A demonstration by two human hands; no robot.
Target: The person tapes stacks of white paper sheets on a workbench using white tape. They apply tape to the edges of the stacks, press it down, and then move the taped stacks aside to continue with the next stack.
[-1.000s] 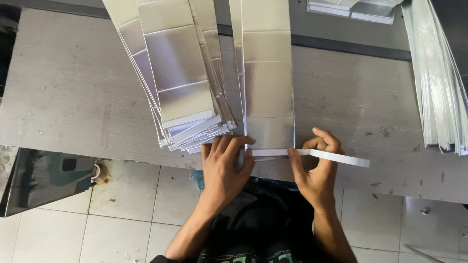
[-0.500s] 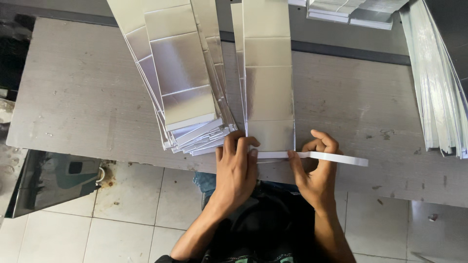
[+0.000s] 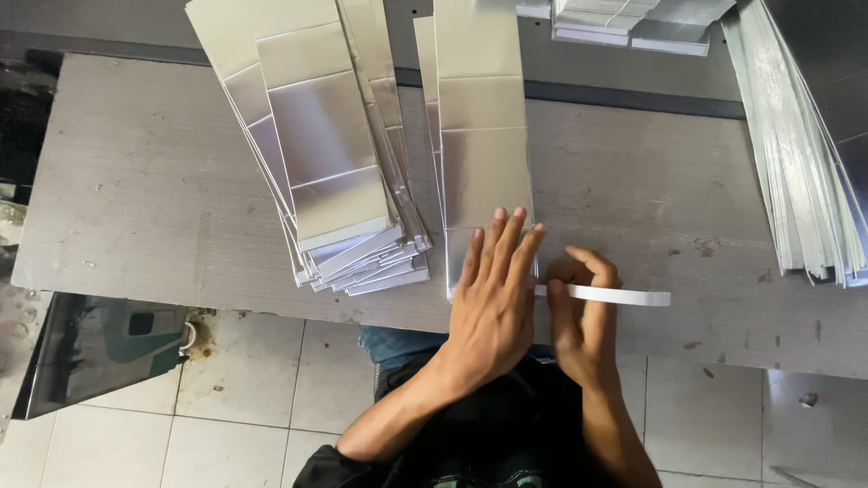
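Observation:
A long silver foil sheet (image 3: 481,136) lies lengthwise on the grey table (image 3: 145,190). My left hand (image 3: 493,303) lies flat on its near end, fingers straight and together, pressing down. My right hand (image 3: 583,325) pinches a thin white strip (image 3: 624,295) that runs rightward along the sheet's near edge, thumb and forefinger closed on it just right of the sheet. A fanned stack of similar silver sheets (image 3: 330,181) sits just left of the pressed sheet.
More silver sheets fan out at the right edge (image 3: 805,163), and folded silver pieces (image 3: 633,23) lie at the top. A dark shiny panel (image 3: 99,357) leans below the table's left side. Pale floor tiles (image 3: 244,389) show beneath.
My left hand slid right and forward onto the sheet's near end and flattened out. The right hand kept its pinch on the white strip.

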